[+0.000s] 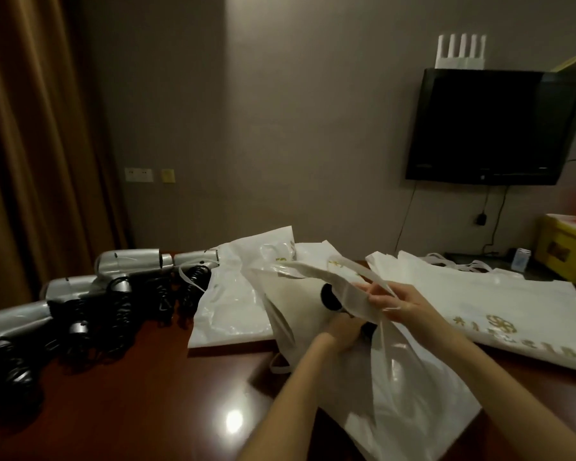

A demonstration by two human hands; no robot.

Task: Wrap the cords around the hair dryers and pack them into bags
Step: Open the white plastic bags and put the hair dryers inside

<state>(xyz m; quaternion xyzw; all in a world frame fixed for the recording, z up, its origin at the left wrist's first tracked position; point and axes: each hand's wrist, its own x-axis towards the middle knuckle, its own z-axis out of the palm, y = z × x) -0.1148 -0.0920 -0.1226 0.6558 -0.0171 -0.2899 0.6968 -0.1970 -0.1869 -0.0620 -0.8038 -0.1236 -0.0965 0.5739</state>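
A white plastic bag stands open in the middle of the dark wooden table. My right hand pinches the bag's rim and strap and holds the mouth open. My left hand reaches into that mouth and grips a hair dryer, of which only a round black end shows. Several silver hair dryers with black coiled cords lie in a row along the table's left side.
More flat white bags with gold print lie at the right, and one bag lies behind the open one. A black television hangs on the wall. A yellow box stands far right. Brown curtains hang at the left.
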